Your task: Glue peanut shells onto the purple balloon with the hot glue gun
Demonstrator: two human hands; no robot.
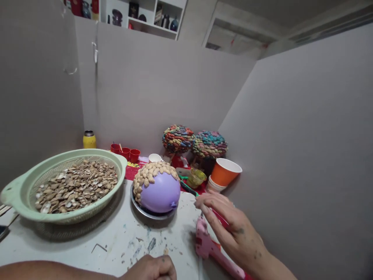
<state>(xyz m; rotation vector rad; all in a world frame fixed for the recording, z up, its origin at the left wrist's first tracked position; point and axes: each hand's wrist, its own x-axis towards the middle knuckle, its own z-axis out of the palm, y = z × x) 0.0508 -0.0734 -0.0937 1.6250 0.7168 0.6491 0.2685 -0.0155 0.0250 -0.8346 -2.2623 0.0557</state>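
Observation:
My right hand (233, 225) reaches over a pink glue gun (205, 241), fingers stretched out and close together. Its fingertips are at the near end of a green-and-black handle (189, 188); whether they touch it I cannot tell. My left hand (155, 268) rests curled in a loose fist at the bottom edge, with nothing visible in it and its lower part cut off. Between the hands and farther back, a purple balloon (161, 192) lies in a metal bowl (154, 215). Peanut shells (154, 169) cover its top and left side.
A pale green colander (19, 190) full of peanut shells stands left. Behind are a yellow jar (89, 140), red cups (134, 155), two balls of coloured shells (210, 144), a yellowish bowl (196, 178) and orange paper cups (223, 173). Grey panels (163, 85) enclose the table.

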